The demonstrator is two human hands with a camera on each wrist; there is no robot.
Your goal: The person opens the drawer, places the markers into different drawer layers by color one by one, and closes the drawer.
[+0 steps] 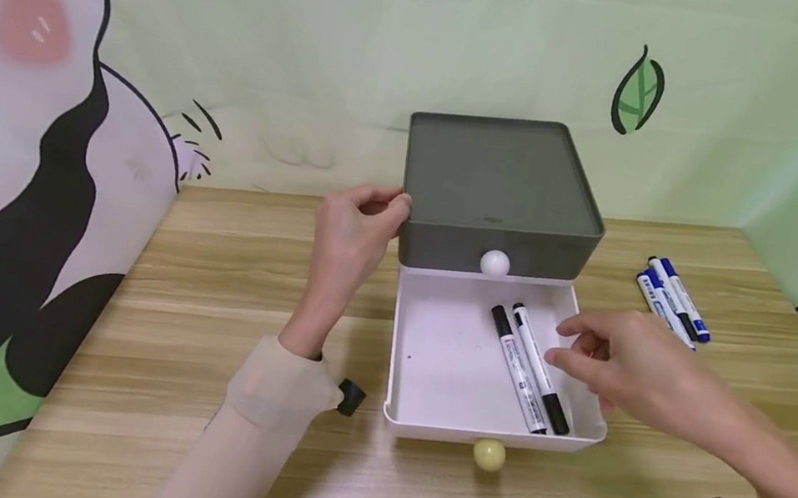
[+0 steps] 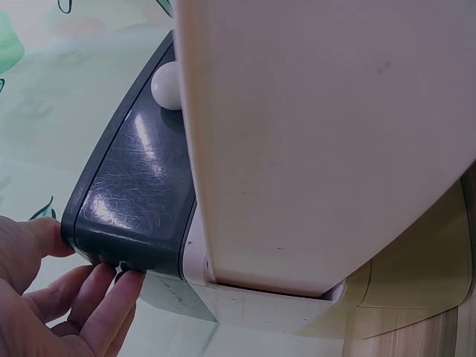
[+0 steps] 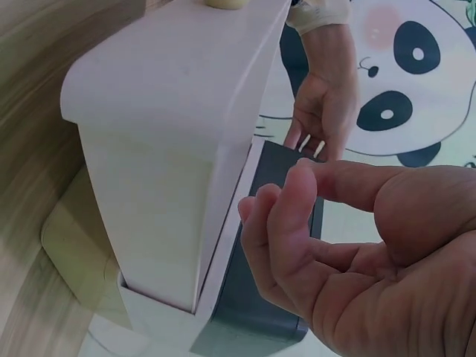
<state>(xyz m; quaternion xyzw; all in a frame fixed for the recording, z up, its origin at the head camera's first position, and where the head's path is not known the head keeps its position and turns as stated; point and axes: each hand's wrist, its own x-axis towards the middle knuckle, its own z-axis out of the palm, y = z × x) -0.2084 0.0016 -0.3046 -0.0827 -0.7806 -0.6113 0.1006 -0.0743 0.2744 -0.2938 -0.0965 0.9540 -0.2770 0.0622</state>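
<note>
A small desktop drawer box has a dark grey upper section point(image 1: 504, 183) with a white knob point(image 1: 495, 263). Its white lower drawer point(image 1: 436, 372) is pulled out toward me, with a yellow knob point(image 1: 489, 454) on the front. Two black-capped whiteboard markers point(image 1: 521, 370) lie side by side in the right part of the drawer. My left hand point(image 1: 351, 234) grips the upper section's front left corner, thumb on the top edge and fingers against the side in the left wrist view. Over the drawer's right wall hovers my right hand point(image 1: 626, 363), fingers loosely bent and holding nothing.
Several whiteboard markers point(image 1: 673, 298), mostly with blue caps, lie together on the wooden table point(image 1: 214, 275) to the right of the box. Behind the table hangs a pale green backdrop point(image 1: 284, 32) with a panda and leaves printed on it.
</note>
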